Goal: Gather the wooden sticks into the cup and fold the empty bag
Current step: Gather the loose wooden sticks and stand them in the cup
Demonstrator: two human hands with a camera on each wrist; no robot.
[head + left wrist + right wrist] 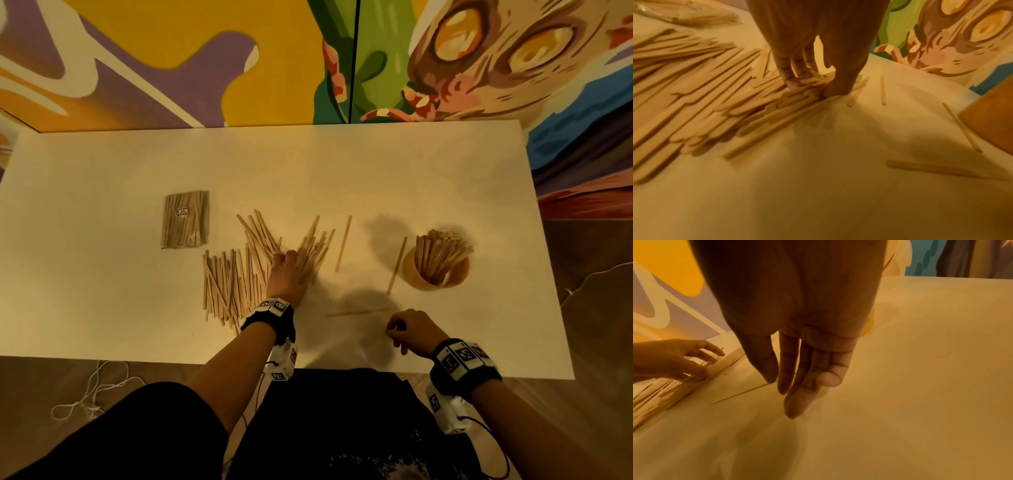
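A spread pile of flat wooden sticks [236, 277] lies left of centre on the white table [102, 325]. My left hand [284, 258] is down on the pile's right part, its fingers and thumb pinching a bunch of sticks [809, 86] that lie against the table. A tan cup [435, 274] at the right stands upright with several sticks in it. Loose single sticks [343, 243] lie between pile and cup, and one [358, 312] lies just ahead of my right hand [399, 332]. That hand hovers with relaxed fingers [795, 402] and holds nothing. A clear bag [186, 219] packed with sticks lies at the back left.
A painted wall runs along the table's far edge. A white cord [92, 394] lies on the floor beyond the front left edge. Another lone stick [397, 265] leans close beside the cup. My dark clothing fills the space below the table's front edge.
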